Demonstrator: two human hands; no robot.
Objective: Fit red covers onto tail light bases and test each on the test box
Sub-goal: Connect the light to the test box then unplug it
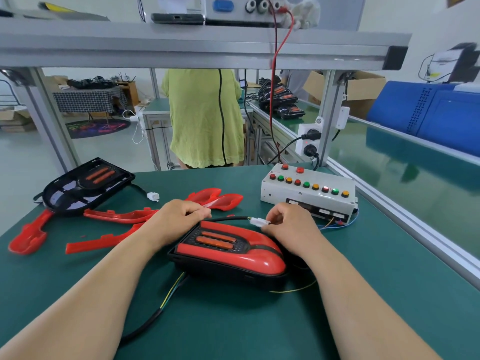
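Head view, lower centre: glossy red-covered black tail light [228, 253] on the green counter [363, 294] looked light, rigid, slippery, best gripped by its base. Its white plug [259, 222] sat pinched in the right hand [288, 224]; the left hand [179, 219] curled behind, hold unclear.

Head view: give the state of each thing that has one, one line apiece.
Front tail light, red cover fitted on.
White connector, pinched by right hand; mating unclear.
Left hand, fingers curled by the cable; grip unclear.
Test box, red lamp and green lamp lit.
Bare base, uncovered, plug loose.
Loose covers, unfitted.
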